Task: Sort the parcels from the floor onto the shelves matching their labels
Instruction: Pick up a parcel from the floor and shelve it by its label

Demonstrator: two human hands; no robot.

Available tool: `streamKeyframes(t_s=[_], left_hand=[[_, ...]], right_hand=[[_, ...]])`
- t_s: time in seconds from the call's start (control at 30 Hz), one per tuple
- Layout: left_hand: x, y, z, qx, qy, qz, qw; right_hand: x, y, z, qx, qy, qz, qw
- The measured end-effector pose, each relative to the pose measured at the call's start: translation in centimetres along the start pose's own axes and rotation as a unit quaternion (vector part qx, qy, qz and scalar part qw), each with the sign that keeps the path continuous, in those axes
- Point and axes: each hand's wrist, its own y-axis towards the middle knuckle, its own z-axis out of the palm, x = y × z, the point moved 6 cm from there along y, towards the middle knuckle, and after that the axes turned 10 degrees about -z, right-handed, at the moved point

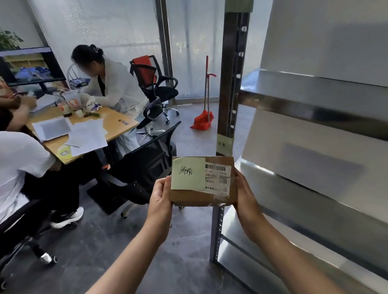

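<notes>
I hold a small brown cardboard parcel (200, 199) in front of me with both hands. A pale green sticky note (188, 174) with handwritten characters covers its top left, and a white shipping label (218, 177) with barcodes sits to the right of it. My left hand (161, 196) grips the parcel's left edge and my right hand (245, 194) grips its right edge. The metal shelf unit (314, 108) stands immediately to the right, with its upright post (229, 85) just behind the parcel. A green paper tag (224, 144) is stuck on the post above the parcel.
Three people sit at a wooden table (116, 124) with papers and cups at the left. Black office chairs (152, 87) stand near the table. A red broom and dustpan (203, 120) lean by the frosted wall. Grey floor (151, 256) lies below my arms.
</notes>
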Motion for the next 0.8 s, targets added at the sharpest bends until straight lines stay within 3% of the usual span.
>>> streamKeyframes(t_s=[0.2,0.8], left_hand=[[-0.4,3.2,-0.1,0.011,0.018,-0.018,1.000],[0.7,11.3,3.9,0.214,0.129,-0.008,0.968]], right_hand=[[-1.2,2.1,0.5,-0.040,-0.005,0.000,0.999],[-4.6,3.1,-1.3,-0.242,-0.032,0.024,0.969]])
